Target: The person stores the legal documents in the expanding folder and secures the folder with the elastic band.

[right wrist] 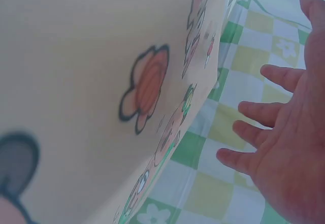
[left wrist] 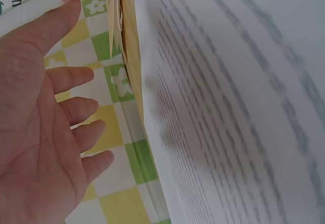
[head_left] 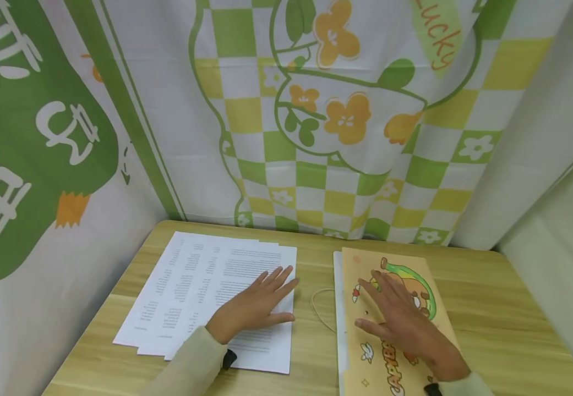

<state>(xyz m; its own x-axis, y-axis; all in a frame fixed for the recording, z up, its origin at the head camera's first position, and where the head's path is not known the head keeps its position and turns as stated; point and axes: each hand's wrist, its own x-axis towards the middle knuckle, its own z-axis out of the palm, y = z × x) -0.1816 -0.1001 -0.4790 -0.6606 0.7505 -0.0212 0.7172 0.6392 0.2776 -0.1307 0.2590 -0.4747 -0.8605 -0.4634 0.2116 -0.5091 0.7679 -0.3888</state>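
Person, 2 bare hands, L hand (head_left: 254,305) & R hand (head_left: 400,316), 5 fingers ea., rounded tips. L sleeve (head_left: 187,363), nearer table's (head_left: 98,352) L edge, is long, plain, pale cream/off-wht, ends at wrist. R sleeve (head_left: 467,385) same colour, mostly out of view. Blk wedge-ish pc. (head_left: 229,359) at L wrist, thumb side; similar blk pc. (head_left: 432,389) at R wrist, details too sm. to tell.
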